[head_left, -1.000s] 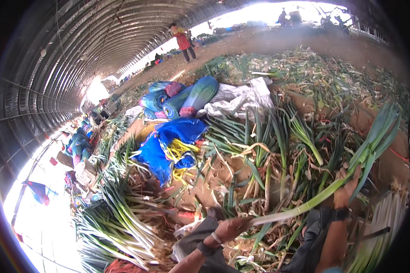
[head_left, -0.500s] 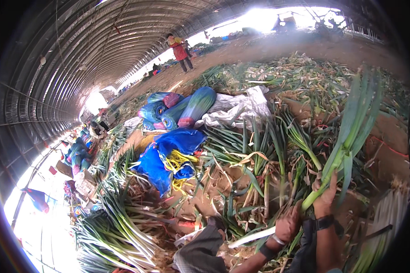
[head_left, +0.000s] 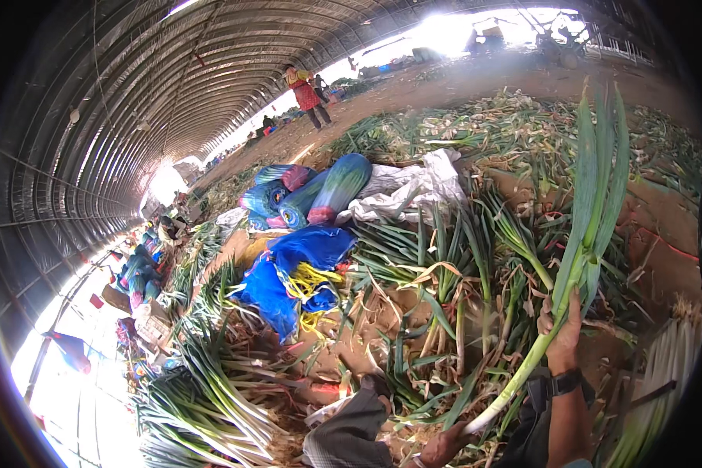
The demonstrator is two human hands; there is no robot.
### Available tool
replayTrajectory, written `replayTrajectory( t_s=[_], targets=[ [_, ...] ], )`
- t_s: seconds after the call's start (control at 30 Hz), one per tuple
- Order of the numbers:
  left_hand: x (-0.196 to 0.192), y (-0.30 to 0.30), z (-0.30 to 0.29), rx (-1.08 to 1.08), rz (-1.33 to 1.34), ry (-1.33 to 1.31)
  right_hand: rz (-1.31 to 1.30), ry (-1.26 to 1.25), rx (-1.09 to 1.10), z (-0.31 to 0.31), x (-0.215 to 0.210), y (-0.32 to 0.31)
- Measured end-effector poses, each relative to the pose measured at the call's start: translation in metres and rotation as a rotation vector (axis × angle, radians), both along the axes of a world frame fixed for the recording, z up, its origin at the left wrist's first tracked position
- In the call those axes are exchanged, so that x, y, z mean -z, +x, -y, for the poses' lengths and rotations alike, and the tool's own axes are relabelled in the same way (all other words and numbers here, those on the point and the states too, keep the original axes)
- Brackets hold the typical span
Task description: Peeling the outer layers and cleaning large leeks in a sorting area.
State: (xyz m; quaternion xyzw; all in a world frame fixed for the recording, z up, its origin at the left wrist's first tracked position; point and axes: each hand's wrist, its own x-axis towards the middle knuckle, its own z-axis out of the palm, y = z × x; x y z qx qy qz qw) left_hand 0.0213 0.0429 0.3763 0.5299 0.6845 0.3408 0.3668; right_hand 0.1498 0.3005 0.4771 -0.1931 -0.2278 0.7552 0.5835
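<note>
A long green onion [head_left: 515,384] slants across the lower right, its white root end low and its broad green leaves pointing up and away. My right hand [head_left: 565,331] is wrapped round the stalk just below the leaves, a black band on that wrist. Down by the root end, my left hand [head_left: 444,446] is closed on the white part, hiding the tip. Loose leaves and peelings [head_left: 437,339] lie on the soil beyond my hands. To the left is a large pile of green onions [head_left: 218,398] with pale stalks.
Ahead lie a blue mesh bag [head_left: 269,288] with yellow ties, stuffed blue-green net sacks [head_left: 339,183] and a white sack [head_left: 421,187]. More white stalks [head_left: 663,366] stand at the right edge. A person in a red apron [head_left: 306,95] stands far off under the arched roof.
My left hand has slid down the stalk toward the root end, lower in the view. My right hand keeps its grip, and the leaves have swung slightly left and more upright.
</note>
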Motion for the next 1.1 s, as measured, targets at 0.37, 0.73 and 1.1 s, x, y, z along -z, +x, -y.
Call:
replayTrajectory(
  t_s=[0.37, 0.73, 1.1],
  targets=[
    [0.045, -0.004, 0.056, -0.241, 0.362, -0.111, -0.085, 0.073, -0.084, 0.000, 0.007, -0.002],
    [-0.001, -0.005, -0.037, -0.257, 0.034, 0.033, -0.101, 0.094, -0.272, 0.017, 0.026, -0.028],
    [-0.007, 0.075, -0.045, -0.014, 0.386, -0.002, -0.001, 0.224, -0.248, -0.002, 0.020, 0.057]
  ],
)
